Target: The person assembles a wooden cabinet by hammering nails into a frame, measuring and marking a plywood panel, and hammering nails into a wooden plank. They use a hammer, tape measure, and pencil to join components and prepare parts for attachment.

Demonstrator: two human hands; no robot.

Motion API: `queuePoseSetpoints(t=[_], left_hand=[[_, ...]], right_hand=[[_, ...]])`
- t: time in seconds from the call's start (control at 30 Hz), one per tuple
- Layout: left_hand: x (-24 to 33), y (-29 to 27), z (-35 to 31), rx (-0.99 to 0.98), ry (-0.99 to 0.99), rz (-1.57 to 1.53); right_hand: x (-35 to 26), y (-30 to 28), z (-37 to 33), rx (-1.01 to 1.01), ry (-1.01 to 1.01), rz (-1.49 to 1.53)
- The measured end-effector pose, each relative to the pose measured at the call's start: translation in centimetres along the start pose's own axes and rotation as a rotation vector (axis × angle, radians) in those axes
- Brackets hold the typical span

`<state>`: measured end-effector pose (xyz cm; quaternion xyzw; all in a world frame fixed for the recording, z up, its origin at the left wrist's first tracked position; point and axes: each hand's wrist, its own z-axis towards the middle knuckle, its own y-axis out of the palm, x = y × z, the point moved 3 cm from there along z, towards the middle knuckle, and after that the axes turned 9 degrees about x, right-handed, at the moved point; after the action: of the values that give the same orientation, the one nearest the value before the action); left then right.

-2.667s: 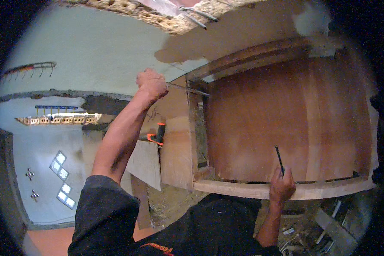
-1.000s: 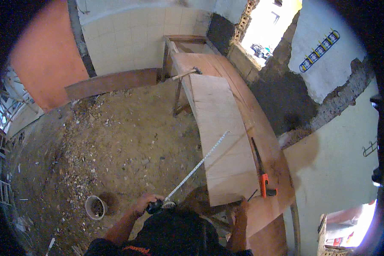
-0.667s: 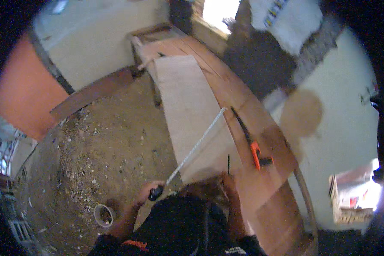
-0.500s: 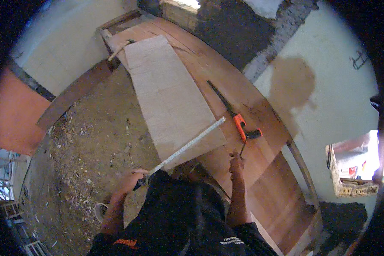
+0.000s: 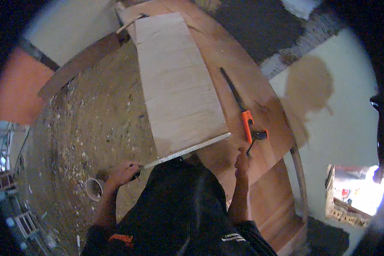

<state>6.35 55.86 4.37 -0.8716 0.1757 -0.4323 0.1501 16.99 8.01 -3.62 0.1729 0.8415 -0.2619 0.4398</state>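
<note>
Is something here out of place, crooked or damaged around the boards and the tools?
Nothing on the boards looks damaged. The pale plywood sheet lies flat on the brown board, the handsaw beside it. The left hand holds a metal ruler across the sheet's near edge. Only the floor is littered with rubble.

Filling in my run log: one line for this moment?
left hand: holds ruler across pale board | right hand: pencil | saw: beside
</note>
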Motion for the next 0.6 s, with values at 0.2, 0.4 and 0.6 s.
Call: queuePoseSetpoints(t=[0.2, 0.4, 0.6], left_hand=[[-2.3, 1.0, 3.0, 0.036, 0.091, 0.287], [-3.4, 0.6, 2.2, 0.145, 0.191, 0.311], [-3.4, 1.0, 2.2, 0.193, 0.209, 0.311]], right_hand=[[-6.2, 1.7, 1.2, -0.052, -0.143, 0.014], [-8.7, 4.3, 3.6, -0.212, -0.435, 0.147], [-8.0, 9.5, -0.9, -0.609, -0.661, -0.079]])
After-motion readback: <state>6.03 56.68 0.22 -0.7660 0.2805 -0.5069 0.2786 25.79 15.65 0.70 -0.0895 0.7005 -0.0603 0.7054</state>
